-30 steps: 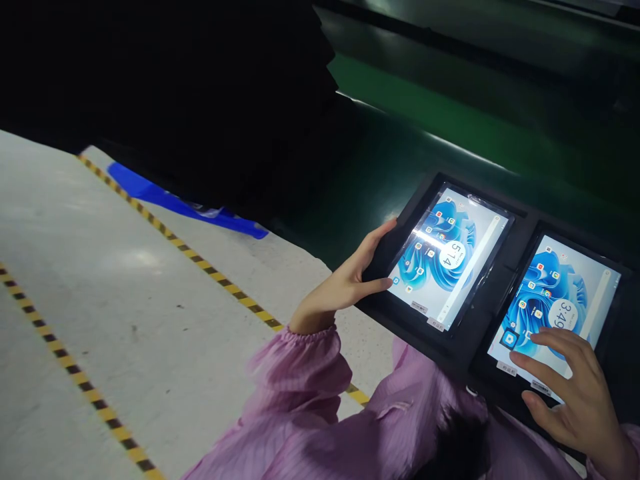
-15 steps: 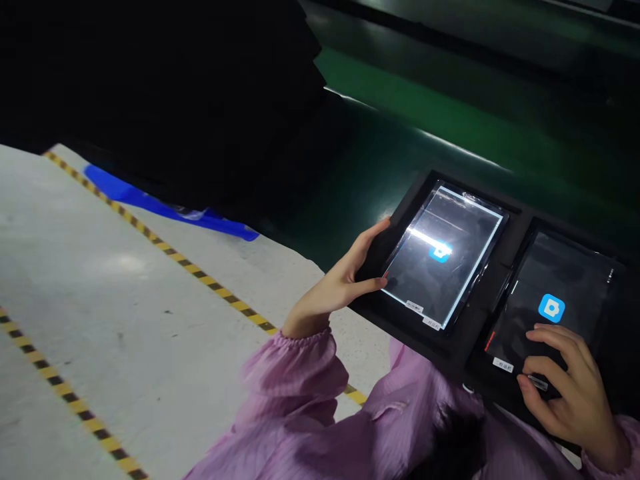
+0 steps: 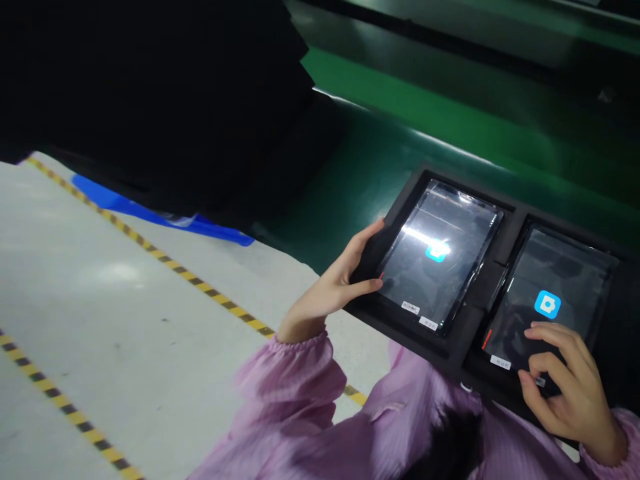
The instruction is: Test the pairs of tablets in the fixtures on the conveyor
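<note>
Factory line: green conveyor belt, hazard-striped floor tape, tablets in black tray

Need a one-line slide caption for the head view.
Left hand grips the left tablet; right hand rests on the right tablet, both in a black tray.

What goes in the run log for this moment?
left hand: grips left tablet edge | right hand: fingers on right tablet | both screens dark, blue icon | black tray

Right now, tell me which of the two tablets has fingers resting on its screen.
The right tablet: the right hand lies on its lower screen. The left tablet is only gripped at its edge by the left hand.
</note>
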The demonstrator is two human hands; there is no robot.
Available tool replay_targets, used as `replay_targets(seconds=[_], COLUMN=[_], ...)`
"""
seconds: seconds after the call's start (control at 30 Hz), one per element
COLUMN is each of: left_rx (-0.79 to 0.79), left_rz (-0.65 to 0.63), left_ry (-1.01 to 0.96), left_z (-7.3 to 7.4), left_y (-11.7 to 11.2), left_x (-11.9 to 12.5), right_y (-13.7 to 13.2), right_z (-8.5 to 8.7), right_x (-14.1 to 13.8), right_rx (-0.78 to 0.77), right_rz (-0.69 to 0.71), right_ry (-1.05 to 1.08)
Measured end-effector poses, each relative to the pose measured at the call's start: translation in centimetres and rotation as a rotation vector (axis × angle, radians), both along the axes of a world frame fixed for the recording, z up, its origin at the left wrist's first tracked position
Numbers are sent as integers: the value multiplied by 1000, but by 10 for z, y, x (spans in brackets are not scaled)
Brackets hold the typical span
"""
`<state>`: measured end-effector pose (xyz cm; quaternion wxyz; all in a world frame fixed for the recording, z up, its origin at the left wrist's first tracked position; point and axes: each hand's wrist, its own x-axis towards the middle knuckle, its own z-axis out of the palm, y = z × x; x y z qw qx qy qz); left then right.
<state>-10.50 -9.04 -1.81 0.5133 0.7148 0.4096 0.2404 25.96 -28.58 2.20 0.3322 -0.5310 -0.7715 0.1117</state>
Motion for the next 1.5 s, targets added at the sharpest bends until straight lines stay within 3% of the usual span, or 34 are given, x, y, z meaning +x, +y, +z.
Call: replay_targets(seconds=[0.5, 0.57, 0.63, 0.7, 0.73, 0.87, 0.93, 1.0, 1.13, 1.33, 1.5], left_rx=[54, 204, 478, 718, 788, 934, 983, 982, 1005, 1130, 1098], left_rz=[12, 87, 241, 313, 282, 46, 9, 20, 53, 128, 62], left_ry=[-13, 14, 73, 121, 136, 191, 221, 241, 263, 252, 270], left_z=[-7, -2, 5, 9, 8, -5, -12, -13, -9, -12, -14], left_y=[5, -2, -16, -35, -45, -75, -81, -80, -63, -30, -23], left_x=[2, 11, 22, 33, 37, 49, 53, 59, 73, 93, 93], right_y=[-1, -5, -11, -23, -30, -62, -72, -74, -48, 9, 16], right_z=[2, 3, 4, 4, 2, -18, -33, -46, -52, -38, -36], right_x=[6, 8, 12, 20, 24, 44, 49, 50, 49, 88, 105], right_rx=[-10, -1, 18, 32, 35, 51, 31, -31, -125, -276, -372], right_rz=[33, 38, 16, -54, -115, -536, -717, -779, -680, -482, -407], right_ry=[50, 40, 38, 77, 106, 154, 219, 361, 504, 288, 323])
